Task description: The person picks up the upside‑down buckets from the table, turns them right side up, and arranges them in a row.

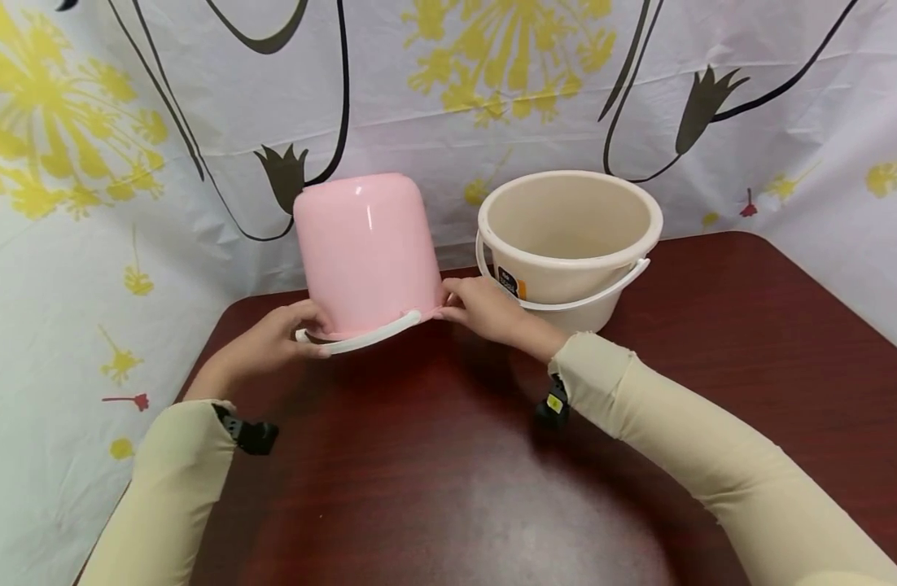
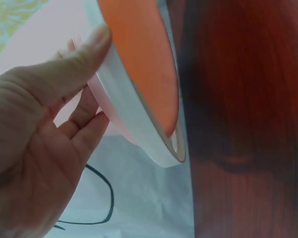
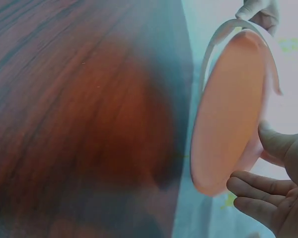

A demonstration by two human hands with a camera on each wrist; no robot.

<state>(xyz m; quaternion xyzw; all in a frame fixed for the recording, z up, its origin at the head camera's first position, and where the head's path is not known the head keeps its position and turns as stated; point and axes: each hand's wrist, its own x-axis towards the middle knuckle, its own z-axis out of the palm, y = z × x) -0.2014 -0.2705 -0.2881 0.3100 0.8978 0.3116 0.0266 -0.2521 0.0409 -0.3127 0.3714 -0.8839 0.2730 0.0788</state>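
Head view: nearest, two forearms in cream sleeves (image 1: 693,439) are stretched forward over a red-brown wood-grain table (image 1: 419,472), and a black device (image 1: 256,438) is strapped at the left wrist, with another at the right. Beyond the sleeves, a pink bucket (image 1: 371,252) is held between both hands over the far left part of the table. By the left hand (image 1: 276,338), the rim is gripped together with the white handle (image 1: 373,335), the thumb being laid over the handle and the fingers set behind, against the outer wall. By the right hand (image 1: 488,309), the opposite edge is pinched narrowly between thumb and fingers. The grip is presumably split across opposite sides so that the weight is balanced and the tilt controlled; the handle is probably pinned so that it cannot swing.

The bucket is turned nearly upside down, its rounded base raised and its mouth tipped downward and toward the near side. It appears to be lifted off the table, though contact at the far rim cannot be judged. Its outside is smooth, glossy pale pink, marked by a bright highlight; in the wrist views its inside is shown as orange.

Just right of it, a cream bucket (image 1: 566,281) is stood upright, its white handle lowered in front beside a dark label (image 1: 509,282). Farthest, a white curtain (image 1: 382,98) printed with yellow flowers is hung.
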